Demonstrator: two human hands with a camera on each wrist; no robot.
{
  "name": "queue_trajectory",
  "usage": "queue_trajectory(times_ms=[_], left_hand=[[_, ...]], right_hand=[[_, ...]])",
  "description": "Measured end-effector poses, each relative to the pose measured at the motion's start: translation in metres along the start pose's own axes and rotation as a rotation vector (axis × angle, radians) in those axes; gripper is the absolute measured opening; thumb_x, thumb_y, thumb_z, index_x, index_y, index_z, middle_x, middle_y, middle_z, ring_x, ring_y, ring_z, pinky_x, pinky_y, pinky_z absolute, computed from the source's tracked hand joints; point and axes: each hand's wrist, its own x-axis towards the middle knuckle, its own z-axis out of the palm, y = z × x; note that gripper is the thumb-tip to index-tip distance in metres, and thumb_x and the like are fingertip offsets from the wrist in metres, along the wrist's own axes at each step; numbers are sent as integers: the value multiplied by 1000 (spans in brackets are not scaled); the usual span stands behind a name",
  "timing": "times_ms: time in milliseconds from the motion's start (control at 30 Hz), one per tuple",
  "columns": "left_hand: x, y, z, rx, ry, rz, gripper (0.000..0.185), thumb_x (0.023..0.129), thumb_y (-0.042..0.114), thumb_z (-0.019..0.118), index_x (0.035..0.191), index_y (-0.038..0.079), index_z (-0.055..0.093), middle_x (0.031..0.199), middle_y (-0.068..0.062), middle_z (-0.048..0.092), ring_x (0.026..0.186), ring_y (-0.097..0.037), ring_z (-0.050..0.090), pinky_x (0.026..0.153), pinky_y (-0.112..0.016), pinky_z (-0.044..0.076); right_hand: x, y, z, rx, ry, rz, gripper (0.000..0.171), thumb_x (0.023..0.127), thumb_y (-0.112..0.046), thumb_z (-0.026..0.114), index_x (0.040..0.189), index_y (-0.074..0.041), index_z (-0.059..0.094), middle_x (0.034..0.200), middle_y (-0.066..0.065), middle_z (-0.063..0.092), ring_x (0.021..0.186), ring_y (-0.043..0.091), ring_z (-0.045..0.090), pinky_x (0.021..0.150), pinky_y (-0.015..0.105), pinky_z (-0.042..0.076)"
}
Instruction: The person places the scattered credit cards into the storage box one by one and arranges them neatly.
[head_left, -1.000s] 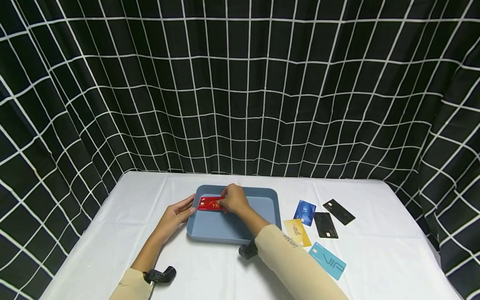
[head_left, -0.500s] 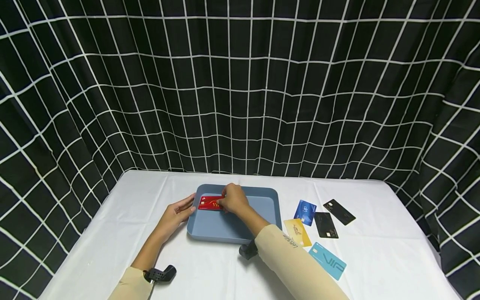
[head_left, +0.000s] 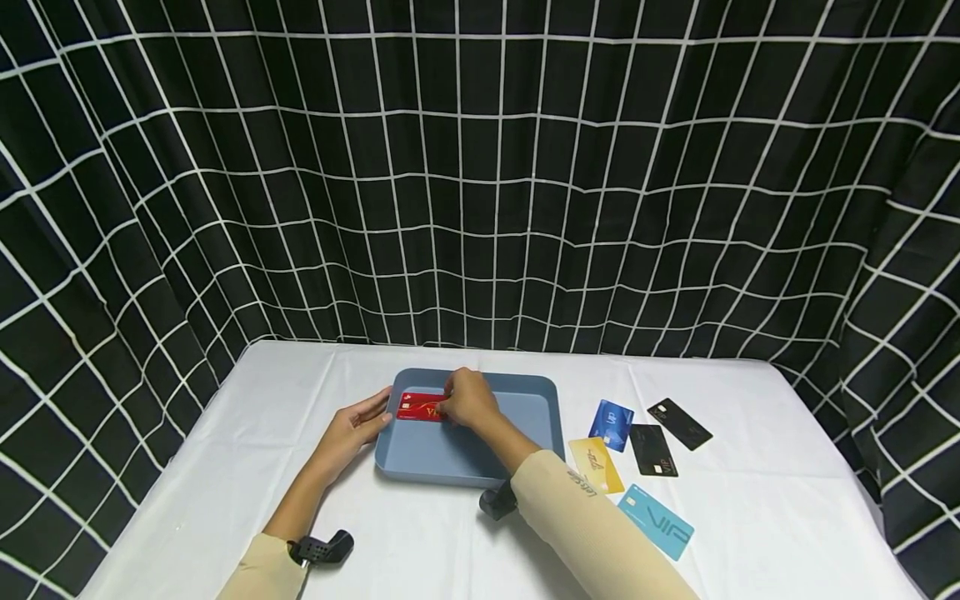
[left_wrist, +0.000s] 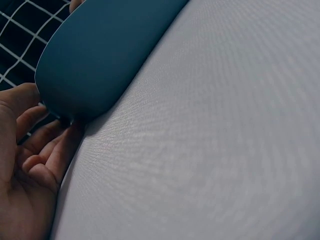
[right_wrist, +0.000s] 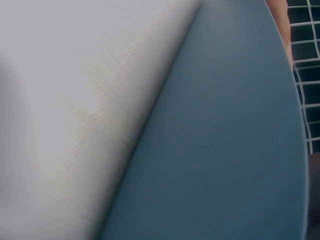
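Note:
A red VIP card (head_left: 418, 407) lies flat inside the blue-grey tray (head_left: 450, 457), near its left wall. My right hand (head_left: 471, 398) reaches over the tray's front rim and pinches the card's right end, covering part of the lettering. Outside the tray's left wall, my left hand (head_left: 356, 423) holds the rim between thumb and fingers. In the left wrist view, the left fingers (left_wrist: 57, 150) bend in at the base of the tray corner (left_wrist: 90, 65). The right wrist view is mostly filled by the tray's outer wall (right_wrist: 215, 125); the card is hidden there.
Right of the tray, several cards lie loose on the white tablecloth (head_left: 765, 467): a blue card (head_left: 611, 425), a gold card (head_left: 595, 465), a black card (head_left: 652, 450), another black card (head_left: 679, 423) and a light-blue card (head_left: 656, 522). A black gridded curtain (head_left: 480, 167) surrounds the table.

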Motion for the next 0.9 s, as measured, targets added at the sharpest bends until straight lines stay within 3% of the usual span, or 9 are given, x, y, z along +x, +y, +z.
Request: queue_trajectory(times_ms=[133, 467, 733, 900], left_hand=[[1, 0, 1, 10, -1, 0, 58, 100, 24, 67, 153, 11, 46, 154, -11, 46, 141, -28, 46, 100, -29, 52], [-2, 1, 3, -3, -5, 9, 56, 101, 20, 65, 153, 9, 46, 154, -13, 46, 141, -29, 46, 99, -27, 53], [-4, 5, 5, -12, -17, 4, 57, 102, 19, 64, 153, 8, 45, 155, -15, 45, 140, -30, 46, 98, -27, 54], [-5, 8, 4, -11, -8, 3, 57, 101, 20, 65, 153, 8, 45, 154, -15, 45, 140, -30, 47, 96, -26, 55]], right_hand=[[-4, 0, -6, 2, -1, -7, 25, 84, -7, 83, 102, 7, 73, 74, 12, 71, 45, 10, 62, 43, 20, 48], [-19, 2, -28, 39, -32, -87, 24, 86, -10, 80, 104, 4, 74, 61, 4, 67, 45, 10, 62, 45, 23, 48], [-37, 3, -53, 127, -30, -74, 24, 89, -15, 79, 106, 1, 74, 63, 0, 67, 53, 19, 67, 47, 27, 53], [-47, 5, -67, 175, -19, -77, 24, 90, -15, 78, 108, 1, 74, 68, 6, 71, 56, 23, 69, 48, 26, 55]])
